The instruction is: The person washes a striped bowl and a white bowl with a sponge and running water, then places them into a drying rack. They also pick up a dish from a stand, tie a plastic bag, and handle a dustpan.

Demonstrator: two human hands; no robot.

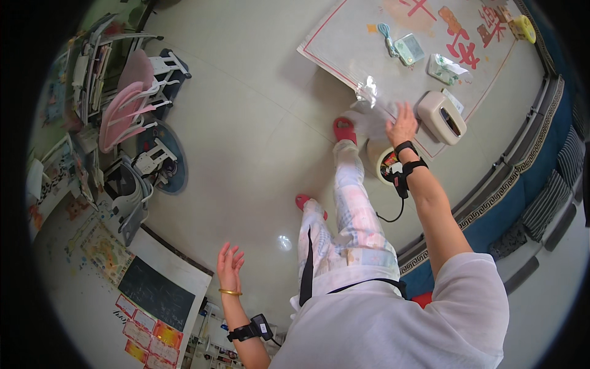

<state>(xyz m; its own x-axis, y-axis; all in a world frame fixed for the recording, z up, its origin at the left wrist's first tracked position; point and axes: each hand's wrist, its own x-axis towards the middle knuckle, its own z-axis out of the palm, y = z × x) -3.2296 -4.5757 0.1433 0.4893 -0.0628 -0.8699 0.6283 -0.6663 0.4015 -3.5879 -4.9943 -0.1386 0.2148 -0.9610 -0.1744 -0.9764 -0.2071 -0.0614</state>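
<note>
My left hand (229,266) hangs in the air over the tiled floor, palm partly up, fingers loosely apart and nothing in it. My right hand (402,125) is at the near edge of the low table (341,50), blurred by motion. Beside its fingers lies crumpled clear plastic film (368,92) at the table's edge; whether the hand grips it I cannot tell. Just right of this hand stands a cream tissue box (441,118) with a dark slot. Below the wrist, a round bin (379,159) holds wrappers and litter, partly hidden by the hand and arm.
On the table lie a pale green handheld device (409,49), a light blue cord (385,34) and a soft tissue pack (447,69). A blue sofa (502,203) runs along the right. Pink chairs (126,108) stand left. Red slippers (345,130) are on my feet.
</note>
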